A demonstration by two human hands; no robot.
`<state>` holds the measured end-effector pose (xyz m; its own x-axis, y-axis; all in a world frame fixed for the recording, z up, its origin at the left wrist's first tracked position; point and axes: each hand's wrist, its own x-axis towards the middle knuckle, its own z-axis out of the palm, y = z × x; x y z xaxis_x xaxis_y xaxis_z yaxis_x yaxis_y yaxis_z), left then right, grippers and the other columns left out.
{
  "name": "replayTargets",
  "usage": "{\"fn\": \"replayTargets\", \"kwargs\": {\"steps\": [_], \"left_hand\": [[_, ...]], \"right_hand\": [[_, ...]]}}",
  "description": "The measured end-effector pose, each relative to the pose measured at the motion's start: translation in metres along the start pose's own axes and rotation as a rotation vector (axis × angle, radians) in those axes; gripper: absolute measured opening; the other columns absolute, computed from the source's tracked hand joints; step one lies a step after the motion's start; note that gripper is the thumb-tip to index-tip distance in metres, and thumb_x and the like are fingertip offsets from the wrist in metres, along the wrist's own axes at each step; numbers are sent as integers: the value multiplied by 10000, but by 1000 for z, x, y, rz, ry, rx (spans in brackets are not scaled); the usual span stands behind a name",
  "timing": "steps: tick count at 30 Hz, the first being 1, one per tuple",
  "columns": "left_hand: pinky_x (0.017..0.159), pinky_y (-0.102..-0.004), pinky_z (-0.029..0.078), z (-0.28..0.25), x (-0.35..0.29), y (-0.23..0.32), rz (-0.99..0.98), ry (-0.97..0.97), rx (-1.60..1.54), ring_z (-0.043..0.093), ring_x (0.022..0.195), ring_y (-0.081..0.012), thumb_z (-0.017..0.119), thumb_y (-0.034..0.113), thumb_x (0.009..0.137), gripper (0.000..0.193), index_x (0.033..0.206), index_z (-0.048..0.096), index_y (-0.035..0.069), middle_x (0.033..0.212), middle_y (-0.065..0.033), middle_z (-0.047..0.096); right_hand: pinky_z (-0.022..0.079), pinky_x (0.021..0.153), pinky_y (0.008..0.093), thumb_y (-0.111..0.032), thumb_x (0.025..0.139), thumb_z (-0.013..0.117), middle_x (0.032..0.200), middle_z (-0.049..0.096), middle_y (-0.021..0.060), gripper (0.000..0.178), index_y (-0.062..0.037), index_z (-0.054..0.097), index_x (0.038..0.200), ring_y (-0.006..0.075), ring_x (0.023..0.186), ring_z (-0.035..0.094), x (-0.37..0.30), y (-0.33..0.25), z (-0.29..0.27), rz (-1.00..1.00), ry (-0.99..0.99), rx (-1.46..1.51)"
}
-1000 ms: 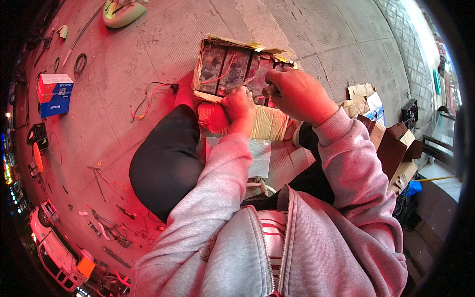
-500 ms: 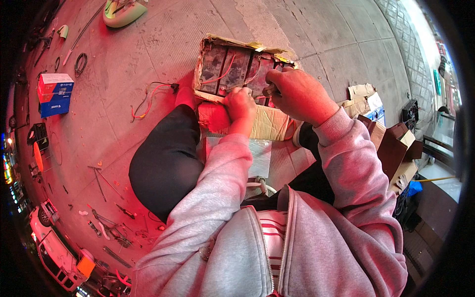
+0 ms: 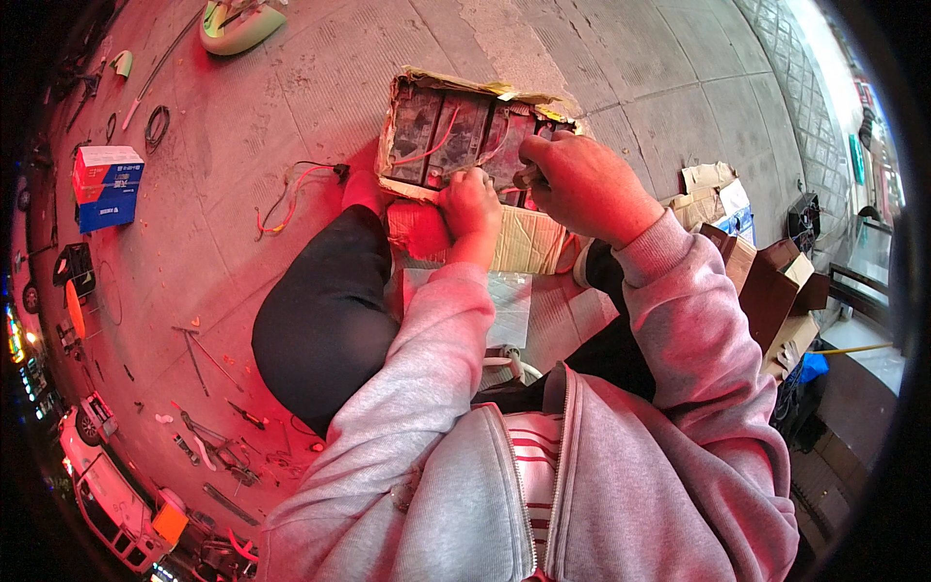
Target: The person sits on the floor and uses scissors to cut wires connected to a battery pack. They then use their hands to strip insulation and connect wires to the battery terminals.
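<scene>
Between my knees sits a torn cardboard box (image 3: 529,244) with several dark, dusty battery blocks (image 3: 458,133) standing side by side in it. Short red wires (image 3: 436,150) run across the tops of the blocks. My left hand (image 3: 471,202) is closed at the box's near edge, its fingertips at the blocks; what they grip is hidden. Over the right part of the box, my right hand (image 3: 585,182) is curled closed, with thumb and forefinger pressed together. Anything inside that fist is hidden from view.
Loose red and black wires (image 3: 294,194) lie left of the box. A blue and red carton (image 3: 109,187) stands farther left. Tools and scraps (image 3: 218,446) are strewn at lower left. Opened brown cartons (image 3: 776,291) lean at the right. A pale green shell part (image 3: 238,29) lies far off.
Almost nothing differs. Both hands stay at the box in nearly the same pose.
</scene>
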<state>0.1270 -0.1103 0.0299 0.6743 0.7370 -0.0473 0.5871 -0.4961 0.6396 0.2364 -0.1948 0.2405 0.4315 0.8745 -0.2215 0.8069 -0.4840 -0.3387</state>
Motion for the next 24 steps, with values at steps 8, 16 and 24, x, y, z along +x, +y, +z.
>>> {"fn": "replayTargets", "kwargs": {"steps": [8,16,24], "left_hand": [[829,-487,498,2,-2,1,7,88,-27,640,893,-379,685,126,806,99,886,648,81,992,-167,643],[802,-486,514,-2,-1,5,-38,4,5,643,899,-390,701,142,799,125,858,626,62,983,-181,636],[824,-482,510,-1,-1,1,-28,25,-34,643,914,-382,704,128,791,130,889,653,61,1001,-172,640]], "right_hand": [[495,704,531,-195,810,654,811,646,187,199,-67,579,943,417,845,628,1,0,0,5,-11,5],[496,701,529,-198,817,651,803,642,181,197,-69,576,945,415,843,628,0,1,0,1,-5,-6],[503,707,519,-205,822,654,841,643,194,202,-70,588,958,414,836,631,-1,-2,-1,32,-31,-9]]}}
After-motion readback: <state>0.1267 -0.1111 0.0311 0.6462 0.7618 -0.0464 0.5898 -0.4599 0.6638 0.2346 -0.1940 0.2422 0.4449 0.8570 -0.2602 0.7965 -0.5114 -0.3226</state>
